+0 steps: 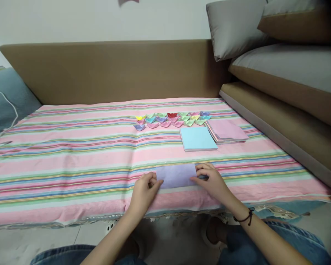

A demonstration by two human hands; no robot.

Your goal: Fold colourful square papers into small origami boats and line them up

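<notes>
Through the head camera, I can read no text, label, brand, number or sign anywhere in view.

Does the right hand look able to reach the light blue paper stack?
Probably yes: the light blue stack lies just beyond the right hand, only striped cloth between, but that hand holds purple paper.
</notes>
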